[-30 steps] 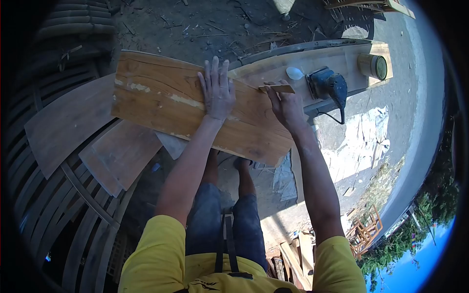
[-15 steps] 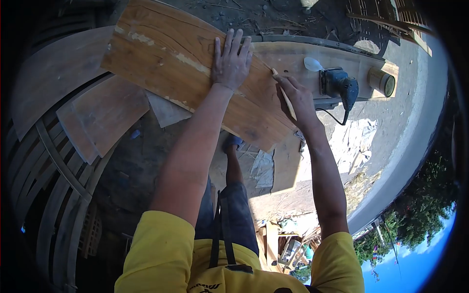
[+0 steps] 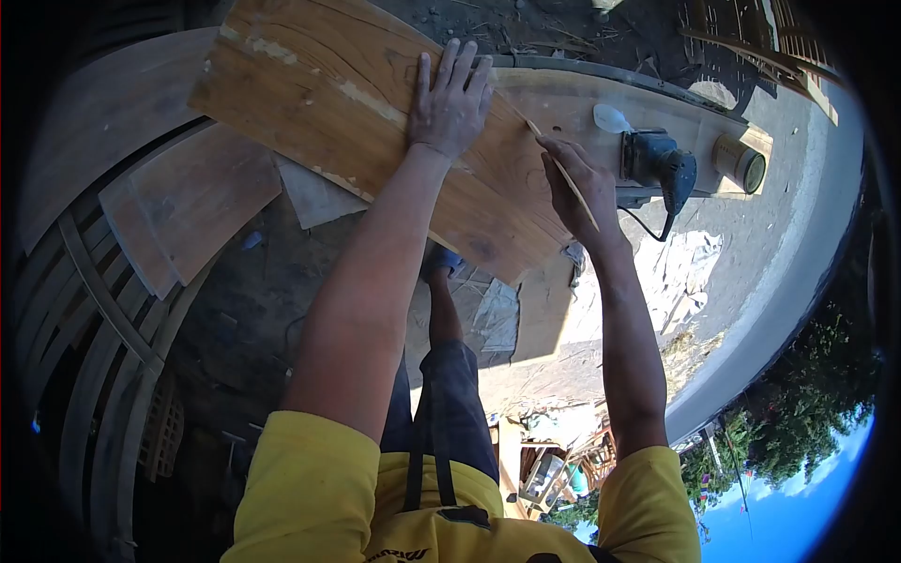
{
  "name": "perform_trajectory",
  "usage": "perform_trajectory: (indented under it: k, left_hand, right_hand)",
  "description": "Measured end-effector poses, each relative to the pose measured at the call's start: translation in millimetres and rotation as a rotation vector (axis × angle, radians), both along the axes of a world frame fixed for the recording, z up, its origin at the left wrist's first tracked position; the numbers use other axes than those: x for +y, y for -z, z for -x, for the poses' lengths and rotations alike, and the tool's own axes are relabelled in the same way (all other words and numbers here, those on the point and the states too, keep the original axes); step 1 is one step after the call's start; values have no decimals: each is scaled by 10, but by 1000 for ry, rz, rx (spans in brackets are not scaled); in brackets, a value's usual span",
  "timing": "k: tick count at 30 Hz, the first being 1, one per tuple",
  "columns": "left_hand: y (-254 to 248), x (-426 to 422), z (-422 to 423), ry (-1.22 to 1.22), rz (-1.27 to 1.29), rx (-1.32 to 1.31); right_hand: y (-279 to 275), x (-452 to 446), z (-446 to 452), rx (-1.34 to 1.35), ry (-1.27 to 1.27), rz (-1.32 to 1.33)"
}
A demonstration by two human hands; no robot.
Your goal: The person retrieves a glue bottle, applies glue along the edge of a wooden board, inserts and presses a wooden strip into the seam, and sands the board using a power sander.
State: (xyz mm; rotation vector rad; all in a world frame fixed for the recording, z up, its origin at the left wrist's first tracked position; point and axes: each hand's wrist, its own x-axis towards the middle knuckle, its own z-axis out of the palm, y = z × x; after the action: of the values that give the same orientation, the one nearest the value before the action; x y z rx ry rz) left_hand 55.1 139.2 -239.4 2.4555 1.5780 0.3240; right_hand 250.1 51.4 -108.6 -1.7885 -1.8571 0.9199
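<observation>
A wide brown wooden board (image 3: 328, 131) with pale filler-like patches along it lies slanted across the upper middle of the view. My left hand (image 3: 447, 114) rests flat on its upper face, fingers stretched out and slightly apart. Near the board's right end, my right hand (image 3: 595, 180) is closed around a thin wooden stick (image 3: 578, 194). One tip of the stick points up and left, close to the board's far edge; whether it touches the wood I cannot tell. The other end slants down across my palm toward the wrist.
Under the board runs a longer pale plank (image 3: 554, 94). On it sit an electric sander (image 3: 662, 161) with a cord and a can (image 3: 737, 161). Wooden panels (image 3: 202, 192) lean at left above curved slats (image 3: 103, 281). Paper scraps (image 3: 680, 272) and offcuts litter the ground.
My right hand has shifted slightly up and right, and the stick lies at a changed angle in it. My left hand stays flat on the board. The whole view has tilted a little.
</observation>
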Motion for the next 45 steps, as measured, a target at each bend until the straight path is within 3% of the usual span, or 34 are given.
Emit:
perform_trajectory:
  k: [7,23,32,35,45]
  left_hand:
    - [-22,14,-3,7,9,7]
    - [-30,4,-1,-5,11,74]
    - [10,2,-11,-12,-35,63]
    - [-11,-3,-7,-12,-37,80]
    - [12,-11,-8,-20,-55,54]
  right_hand:
    - [-5,38,-94,-25,-121,39]
    - [45,5,-94,41,-23,116]
    - [149,-119,55,-44,-54,-112]
    - [95,-67,-16,-15,29,13]
    - [129,-96,-30,-38,-39,-33]
